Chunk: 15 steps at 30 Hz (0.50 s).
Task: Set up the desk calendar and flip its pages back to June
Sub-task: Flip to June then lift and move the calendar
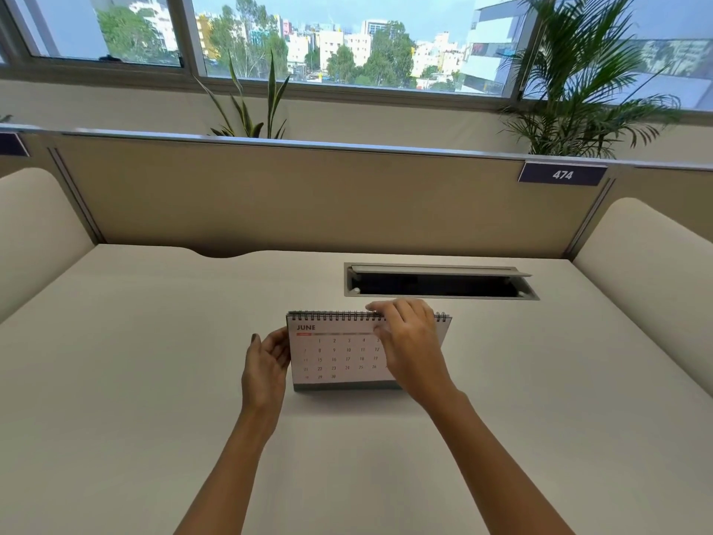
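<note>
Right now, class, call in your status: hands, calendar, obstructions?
Left hand steadying calendar edge; right hand on spiral binding. Calendar upright, showing June. Nothing in the way.

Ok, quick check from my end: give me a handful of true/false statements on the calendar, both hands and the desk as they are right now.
1. The calendar stands upright on the desk showing JUNE. True.
2. The right hand lies flat on the desk, away from the calendar. False: its fingers rest on the spiral binding at the top edge.
3. The left hand is at the calendar's left edge. True.
4. The cable hatch behind the calendar is closed. False: its lid is raised, showing a dark opening.
5. The partition tag reads 474. True.
</note>
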Motion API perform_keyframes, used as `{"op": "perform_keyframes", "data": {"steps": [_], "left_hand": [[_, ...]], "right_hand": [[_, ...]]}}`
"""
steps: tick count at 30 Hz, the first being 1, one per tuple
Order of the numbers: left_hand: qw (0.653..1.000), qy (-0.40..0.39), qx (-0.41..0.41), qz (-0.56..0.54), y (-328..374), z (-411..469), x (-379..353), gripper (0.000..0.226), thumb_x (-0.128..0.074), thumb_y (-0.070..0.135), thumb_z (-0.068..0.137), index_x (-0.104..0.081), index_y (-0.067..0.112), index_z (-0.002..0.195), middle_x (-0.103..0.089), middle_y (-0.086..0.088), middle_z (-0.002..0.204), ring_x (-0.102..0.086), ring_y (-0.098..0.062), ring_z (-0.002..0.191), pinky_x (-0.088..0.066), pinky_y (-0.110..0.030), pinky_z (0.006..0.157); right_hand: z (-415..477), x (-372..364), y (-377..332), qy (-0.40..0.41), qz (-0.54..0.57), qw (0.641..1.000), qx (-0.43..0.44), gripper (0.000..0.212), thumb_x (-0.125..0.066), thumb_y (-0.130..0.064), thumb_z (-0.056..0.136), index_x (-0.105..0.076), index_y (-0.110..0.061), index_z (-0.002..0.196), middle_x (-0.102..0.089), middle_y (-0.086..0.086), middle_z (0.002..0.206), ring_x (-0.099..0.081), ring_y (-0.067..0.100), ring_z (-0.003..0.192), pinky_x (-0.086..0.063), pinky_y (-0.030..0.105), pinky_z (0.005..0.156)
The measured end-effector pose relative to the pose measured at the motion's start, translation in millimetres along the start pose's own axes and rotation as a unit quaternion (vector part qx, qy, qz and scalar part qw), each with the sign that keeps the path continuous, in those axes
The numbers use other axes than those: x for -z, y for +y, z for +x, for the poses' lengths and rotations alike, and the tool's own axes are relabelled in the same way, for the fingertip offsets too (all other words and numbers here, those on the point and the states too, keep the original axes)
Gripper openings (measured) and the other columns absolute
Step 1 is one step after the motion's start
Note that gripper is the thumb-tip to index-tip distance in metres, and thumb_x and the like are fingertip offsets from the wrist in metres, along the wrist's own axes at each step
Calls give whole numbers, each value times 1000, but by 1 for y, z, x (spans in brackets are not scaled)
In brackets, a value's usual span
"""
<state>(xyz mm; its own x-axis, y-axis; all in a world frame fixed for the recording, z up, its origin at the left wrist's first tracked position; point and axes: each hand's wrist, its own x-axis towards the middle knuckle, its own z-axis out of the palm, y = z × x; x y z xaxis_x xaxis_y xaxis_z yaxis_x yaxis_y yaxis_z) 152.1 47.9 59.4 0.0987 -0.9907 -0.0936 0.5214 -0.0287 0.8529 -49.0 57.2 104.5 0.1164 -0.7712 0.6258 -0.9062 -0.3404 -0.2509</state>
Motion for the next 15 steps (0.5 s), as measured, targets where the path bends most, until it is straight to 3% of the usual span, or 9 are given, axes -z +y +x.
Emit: {"op": "perform_keyframes", "data": {"steps": [4,8,12,15], "left_hand": [[1000,-1,0,-1,0,1,1,48,-21,38,101,-59,10,109,-66,-9,109,-59,-22,107,-42,-35,97],[1000,-5,0,5,0,1,2,48,-20,38,101,-59,10,109,-66,-9,109,-59,-21,106,-42,-34,96],[1000,-7,0,6,0,2,1,49,-19,38,101,-58,10,111,-66,-9,110,-60,-21,106,-43,-33,94],[1000,-7,0,11,0,3,1,49,-19,38,101,-58,10,112,-65,-9,111,-60,-20,106,-44,-32,93]], "right_hand": [[-5,7,3,67,86,991,-75,40,-63,-18,87,-51,-17,125,-43,7,133,-35,17,125,-34,26,103],[-8,19,15,191,162,946,-208,31,-58,-15,90,-51,-13,121,-42,8,129,-34,12,120,-28,3,94],[-17,19,36,192,221,891,-348,27,-55,-21,93,-49,-14,118,-47,8,125,-49,20,110,-45,25,86],[-25,13,51,153,283,845,-427,17,-47,-27,97,-49,-15,110,-58,7,114,-59,24,101,-50,31,84]]}}
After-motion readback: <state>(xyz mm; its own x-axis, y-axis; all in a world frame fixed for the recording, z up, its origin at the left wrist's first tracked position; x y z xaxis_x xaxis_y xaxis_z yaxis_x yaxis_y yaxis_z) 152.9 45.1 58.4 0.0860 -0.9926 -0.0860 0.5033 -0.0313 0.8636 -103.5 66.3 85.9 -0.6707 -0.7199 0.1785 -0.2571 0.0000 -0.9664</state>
